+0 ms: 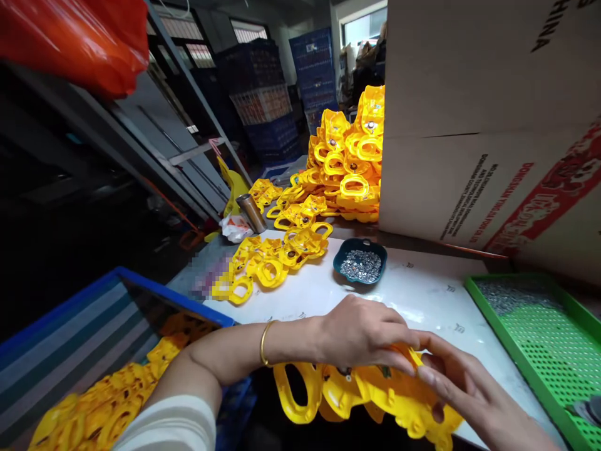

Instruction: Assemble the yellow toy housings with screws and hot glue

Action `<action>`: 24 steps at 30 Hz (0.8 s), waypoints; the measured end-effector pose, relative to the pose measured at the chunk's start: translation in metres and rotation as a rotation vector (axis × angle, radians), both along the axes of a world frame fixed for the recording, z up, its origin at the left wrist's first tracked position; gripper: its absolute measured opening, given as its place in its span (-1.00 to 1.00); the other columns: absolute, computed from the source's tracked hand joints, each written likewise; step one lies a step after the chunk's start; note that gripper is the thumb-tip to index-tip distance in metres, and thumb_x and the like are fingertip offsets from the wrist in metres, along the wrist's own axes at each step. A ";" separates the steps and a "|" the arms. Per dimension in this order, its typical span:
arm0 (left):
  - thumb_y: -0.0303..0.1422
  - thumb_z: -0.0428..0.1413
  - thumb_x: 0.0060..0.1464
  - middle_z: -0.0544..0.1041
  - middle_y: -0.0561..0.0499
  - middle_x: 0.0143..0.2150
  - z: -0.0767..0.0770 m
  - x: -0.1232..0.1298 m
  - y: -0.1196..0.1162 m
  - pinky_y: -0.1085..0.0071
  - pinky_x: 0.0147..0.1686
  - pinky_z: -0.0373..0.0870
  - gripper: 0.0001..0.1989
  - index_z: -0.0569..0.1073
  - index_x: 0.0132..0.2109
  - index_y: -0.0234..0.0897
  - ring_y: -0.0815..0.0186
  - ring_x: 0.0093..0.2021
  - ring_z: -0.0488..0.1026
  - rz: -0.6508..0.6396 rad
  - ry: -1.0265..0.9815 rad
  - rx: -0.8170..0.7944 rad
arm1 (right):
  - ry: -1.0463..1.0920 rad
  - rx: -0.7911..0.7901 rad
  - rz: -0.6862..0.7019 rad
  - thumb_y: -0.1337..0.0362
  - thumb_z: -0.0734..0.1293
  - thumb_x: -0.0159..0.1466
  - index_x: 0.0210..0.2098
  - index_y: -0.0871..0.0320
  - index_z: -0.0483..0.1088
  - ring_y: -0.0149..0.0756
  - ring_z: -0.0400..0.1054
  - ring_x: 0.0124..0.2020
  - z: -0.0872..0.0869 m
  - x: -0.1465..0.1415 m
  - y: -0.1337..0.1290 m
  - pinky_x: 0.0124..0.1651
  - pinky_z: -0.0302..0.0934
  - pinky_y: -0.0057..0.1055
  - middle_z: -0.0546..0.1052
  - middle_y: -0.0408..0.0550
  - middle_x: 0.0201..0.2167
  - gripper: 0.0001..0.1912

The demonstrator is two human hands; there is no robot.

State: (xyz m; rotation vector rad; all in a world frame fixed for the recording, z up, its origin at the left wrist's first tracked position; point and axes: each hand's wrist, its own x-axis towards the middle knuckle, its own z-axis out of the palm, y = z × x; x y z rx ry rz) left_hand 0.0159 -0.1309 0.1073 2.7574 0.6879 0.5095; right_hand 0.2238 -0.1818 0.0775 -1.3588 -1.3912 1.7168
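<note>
Low in front of me, at the near edge of the white tabletop, is a yellow plastic shell (340,394) with a loop-shaped handle at its left end. My left hand (366,329), a gold bangle on its wrist, reaches across from the left and pinches the shell's raised upper part. From the right, my right hand (462,382) closes its thumb and fingers on the same raised part. The fingers cover some of the shell, and more yellow plastic shows beneath it. Beyond my hands stands a dark teal dish (360,262) of small metal parts.
More yellow shells (270,260) lie on the table, with a tall pile (352,156) behind. A green perforated tray (539,338) holds small metal parts at right. A large carton (488,125) stands behind it. A blue-rimmed bin (117,272) at left contains yellow shells.
</note>
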 end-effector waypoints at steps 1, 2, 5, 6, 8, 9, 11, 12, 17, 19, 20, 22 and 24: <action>-0.10 0.03 0.25 0.62 -0.02 -0.23 -0.002 -0.001 -0.006 0.50 -0.34 0.41 -0.64 0.52 -0.11 -0.29 0.34 -0.25 0.56 -0.007 0.001 0.033 | 0.017 -0.039 0.008 -0.25 0.35 0.03 0.01 -0.09 0.44 -0.07 0.44 -0.28 -0.002 -0.001 -0.006 -0.35 0.41 -0.24 0.54 0.06 -0.11 -0.36; -0.10 0.01 0.26 0.62 0.00 -0.26 -0.005 -0.003 -0.011 0.51 -0.40 0.38 -0.64 0.52 -0.11 -0.28 0.36 -0.28 0.56 -0.013 -0.002 0.058 | 0.034 -0.079 0.013 -0.25 0.36 0.01 0.00 -0.08 0.45 -0.07 0.44 -0.29 -0.005 -0.002 -0.012 -0.34 0.42 -0.21 0.54 0.06 -0.08 -0.35; -0.09 -0.01 0.27 0.62 0.04 -0.31 -0.018 -0.003 -0.024 0.52 -0.52 0.32 -0.63 0.52 -0.07 -0.26 0.39 -0.33 0.55 -0.003 -0.006 0.070 | 0.058 -0.181 -0.026 -0.24 0.37 0.02 0.00 -0.06 0.46 -0.15 0.43 -0.37 -0.015 -0.004 -0.025 -0.30 0.42 -0.18 0.53 0.05 -0.03 -0.36; -0.07 -0.01 0.27 0.62 0.04 -0.31 -0.022 -0.002 -0.026 0.53 -0.52 0.32 -0.62 0.52 -0.07 -0.26 0.39 -0.34 0.55 0.015 0.000 0.052 | 0.063 -0.199 -0.040 -0.23 0.37 0.03 0.00 -0.05 0.45 -0.18 0.42 -0.38 -0.018 -0.005 -0.028 -0.30 0.42 -0.19 0.53 0.05 -0.03 -0.37; -0.06 0.01 0.24 0.63 0.01 -0.28 -0.028 0.000 -0.029 0.54 -0.46 0.36 -0.61 0.53 -0.07 -0.25 0.37 -0.30 0.57 0.062 0.015 -0.019 | 0.062 -0.220 -0.050 -0.21 0.37 0.06 0.01 -0.04 0.44 -0.23 0.41 -0.38 -0.021 -0.005 -0.030 -0.31 0.40 -0.24 0.52 0.04 -0.05 -0.38; -0.05 0.04 0.22 0.63 -0.01 -0.25 -0.028 0.001 -0.029 0.53 -0.39 0.40 -0.61 0.52 -0.06 -0.24 0.35 -0.27 0.57 0.084 0.007 -0.081 | 0.068 -0.223 -0.035 -0.19 0.37 0.07 0.02 -0.02 0.43 -0.24 0.41 -0.37 -0.021 -0.004 -0.029 -0.32 0.39 -0.27 0.52 0.04 -0.07 -0.38; -0.03 0.16 0.11 0.61 -0.06 -0.10 -0.024 -0.003 -0.027 0.47 -0.19 0.45 -0.52 0.47 0.06 -0.21 0.29 -0.15 0.56 0.111 -0.034 -0.278 | 0.112 -0.212 0.033 -0.15 0.37 0.10 0.05 0.01 0.40 -0.25 0.41 -0.33 -0.020 -0.001 -0.024 -0.34 0.38 -0.32 0.51 0.05 -0.09 -0.38; -0.01 0.22 0.03 0.56 -0.09 0.01 -0.022 -0.008 -0.024 0.42 -0.08 0.44 -0.40 0.41 0.15 -0.19 0.24 -0.07 0.54 0.125 -0.057 -0.397 | 0.147 -0.199 0.070 -0.14 0.38 0.11 0.06 0.03 0.39 -0.26 0.41 -0.32 -0.019 0.002 -0.021 -0.36 0.38 -0.34 0.50 0.05 -0.10 -0.39; 0.07 0.30 -0.18 0.25 -0.16 0.33 -0.032 -0.051 -0.003 0.06 0.28 0.10 -0.08 0.26 0.29 -0.16 -0.04 0.31 0.17 0.274 0.096 -0.782 | 0.225 -0.081 0.028 -0.05 0.40 0.13 0.04 0.13 0.38 -0.40 0.37 -0.38 -0.021 0.029 0.009 -0.44 0.32 -0.50 0.48 0.02 -0.16 -0.42; 0.06 0.27 -0.12 0.26 -0.14 0.32 -0.046 -0.065 0.000 0.05 0.29 0.06 -0.12 0.25 0.30 -0.14 -0.05 0.30 0.17 0.271 0.176 -0.825 | 0.224 -0.063 -0.006 -0.02 0.41 0.14 0.00 0.16 0.40 -0.41 0.37 -0.34 -0.028 0.037 0.022 -0.44 0.29 -0.56 0.49 0.00 -0.18 -0.46; 0.05 0.26 -0.11 0.28 -0.13 0.30 -0.052 -0.069 -0.001 0.06 0.29 0.07 -0.14 0.25 0.30 -0.13 -0.05 0.29 0.17 0.273 0.200 -0.813 | 0.222 -0.065 -0.005 -0.01 0.41 0.14 -0.01 0.17 0.41 -0.42 0.37 -0.34 -0.032 0.039 0.027 -0.45 0.28 -0.58 0.49 0.00 -0.19 -0.48; 0.04 0.25 -0.07 0.34 -0.13 0.25 -0.064 -0.072 -0.006 0.12 0.26 0.12 -0.23 0.32 0.25 -0.14 -0.03 0.24 0.22 0.284 0.237 -0.769 | 0.202 -0.068 0.013 0.00 0.39 0.16 -0.02 0.18 0.42 -0.45 0.36 -0.35 -0.040 0.037 0.037 -0.46 0.24 -0.61 0.49 -0.02 -0.20 -0.51; 0.03 0.21 -0.01 0.41 -0.12 0.16 -0.072 -0.069 -0.011 0.18 0.20 0.21 -0.37 0.42 0.15 -0.18 0.01 0.16 0.30 0.289 0.261 -0.776 | 0.163 -0.050 -0.003 0.02 0.38 0.17 -0.03 0.20 0.43 -0.49 0.33 -0.41 -0.048 0.032 0.043 -0.47 0.22 -0.62 0.50 -0.04 -0.26 -0.52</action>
